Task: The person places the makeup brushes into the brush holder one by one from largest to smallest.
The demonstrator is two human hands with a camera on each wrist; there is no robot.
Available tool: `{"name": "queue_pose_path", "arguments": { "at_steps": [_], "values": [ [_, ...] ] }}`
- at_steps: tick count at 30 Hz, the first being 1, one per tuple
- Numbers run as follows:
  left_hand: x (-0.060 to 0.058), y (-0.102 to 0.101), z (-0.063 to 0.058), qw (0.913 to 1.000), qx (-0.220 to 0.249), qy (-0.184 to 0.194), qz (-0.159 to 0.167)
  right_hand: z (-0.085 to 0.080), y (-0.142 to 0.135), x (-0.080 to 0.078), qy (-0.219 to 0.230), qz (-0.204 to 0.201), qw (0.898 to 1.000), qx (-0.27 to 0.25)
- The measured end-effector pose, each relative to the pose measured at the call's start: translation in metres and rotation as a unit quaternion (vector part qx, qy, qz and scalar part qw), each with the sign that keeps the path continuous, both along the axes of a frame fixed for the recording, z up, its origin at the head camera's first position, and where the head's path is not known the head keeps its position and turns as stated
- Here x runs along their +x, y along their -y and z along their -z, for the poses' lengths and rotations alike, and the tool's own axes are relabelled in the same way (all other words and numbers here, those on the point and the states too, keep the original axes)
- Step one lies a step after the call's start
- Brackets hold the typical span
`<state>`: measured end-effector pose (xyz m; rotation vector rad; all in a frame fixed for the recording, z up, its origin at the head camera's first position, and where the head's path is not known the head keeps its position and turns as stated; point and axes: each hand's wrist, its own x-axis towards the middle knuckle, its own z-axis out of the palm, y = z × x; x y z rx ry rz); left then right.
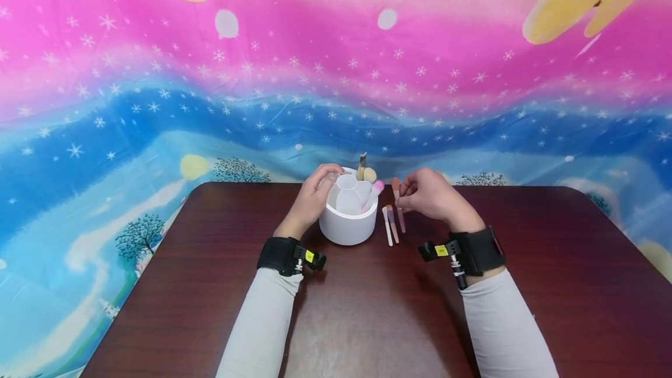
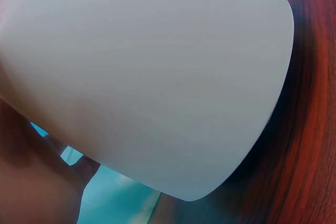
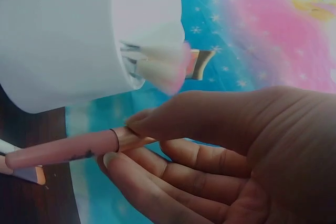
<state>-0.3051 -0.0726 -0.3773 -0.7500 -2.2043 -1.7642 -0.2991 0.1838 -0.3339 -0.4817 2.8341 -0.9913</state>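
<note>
A white makeup brush holder (image 1: 347,227) stands near the table's far edge, with brushes such as a pink-tipped brush (image 1: 378,185) inside; its wall (image 2: 157,77) fills most of the left wrist view. My left hand (image 1: 311,197) grips the holder's left side, fingers at its rim. To the right of the holder, my right hand (image 1: 427,193) pinches a makeup brush (image 3: 68,148) with a pink handle between thumb and fingers. Its brown bristles point up in the head view. Between holder and right hand lie a white-handled brush (image 1: 388,227) and a pink-handled brush (image 1: 392,226).
The dark wooden table (image 1: 367,319) reaches toward me. Behind it hangs a colourful printed cloth (image 1: 325,104). A brush with a flat, cut tip (image 3: 202,64) rises at the back of the holder, and white divider cups (image 1: 349,198) fill its inside.
</note>
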Motion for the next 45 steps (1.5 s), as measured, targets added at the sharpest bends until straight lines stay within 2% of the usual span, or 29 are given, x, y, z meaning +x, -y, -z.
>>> {"name": "queue_pose_path", "arguments": {
  "at_steps": [12,24,33,40,45],
  "values": [
    [0.000,0.000,-0.001,0.9999,-0.009,0.008,-0.004,-0.008,0.004,0.004,-0.033,-0.038,0.998,-0.039],
    [-0.002,0.000,-0.001,1.0000,-0.004,0.005,-0.002,-0.013,0.010,0.007,-0.046,-0.048,0.994,-0.091],
    [-0.002,0.000,0.000,1.0000,-0.005,0.000,-0.003,-0.017,0.014,0.012,-0.054,-0.073,0.989,-0.115],
    [0.000,0.000,0.000,1.0000,-0.004,0.003,-0.002,-0.018,0.016,0.015,-0.056,-0.072,0.988,-0.126],
    [0.000,-0.001,0.000,1.0000,-0.005,0.001,-0.004,-0.027,0.021,0.022,-0.061,-0.075,0.987,-0.132]
  ]
}}
